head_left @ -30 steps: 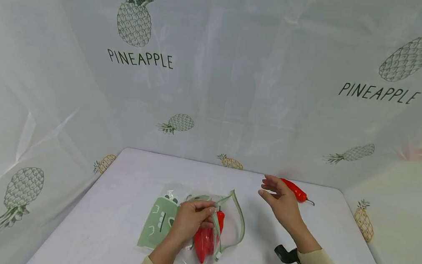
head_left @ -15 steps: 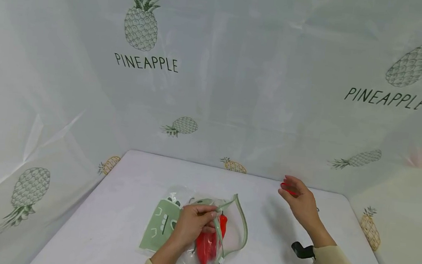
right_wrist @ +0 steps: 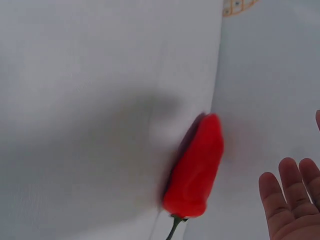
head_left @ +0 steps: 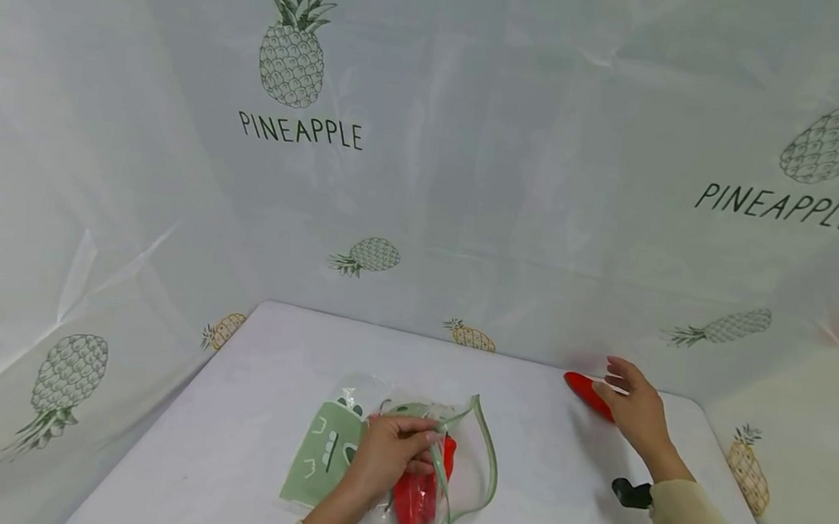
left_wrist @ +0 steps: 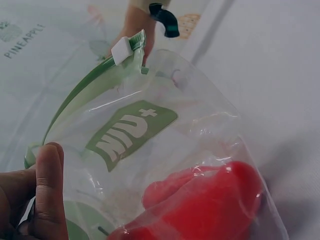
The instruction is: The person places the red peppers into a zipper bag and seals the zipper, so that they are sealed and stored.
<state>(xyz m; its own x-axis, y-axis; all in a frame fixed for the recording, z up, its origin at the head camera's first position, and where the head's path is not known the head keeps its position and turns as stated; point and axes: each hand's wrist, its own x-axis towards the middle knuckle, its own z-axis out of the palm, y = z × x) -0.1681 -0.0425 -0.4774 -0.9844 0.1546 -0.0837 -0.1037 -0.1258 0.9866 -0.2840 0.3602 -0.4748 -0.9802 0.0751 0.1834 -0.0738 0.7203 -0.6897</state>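
Note:
My left hand (head_left: 389,457) pinches the green zip edge of a clear plastic zip bag (left_wrist: 200,120) between thumb and fingers, its mouth spread apart on the right. Inside lie red chili peppers (head_left: 411,498), seen through the film in the left wrist view. Near the table's back right edge rests another red chili pepper (right_wrist: 195,170), with a dark green stem. My right hand (head_left: 639,408) hovers over its stem end with fingers spread and nothing held; part of that pepper is hidden behind the hand in the head view.
A green cartoon face (head_left: 323,453) is printed on the bag, left of my left hand. A white slider (left_wrist: 121,51) sits on the zip. Behind the white table (head_left: 227,412) hangs a pineapple-printed sheet (head_left: 472,175), close to the loose pepper.
My right hand has moved right, from the loose pepper's left end across to its stem end. My left hand keeps its pinch on the bag. The head view has shifted slightly.

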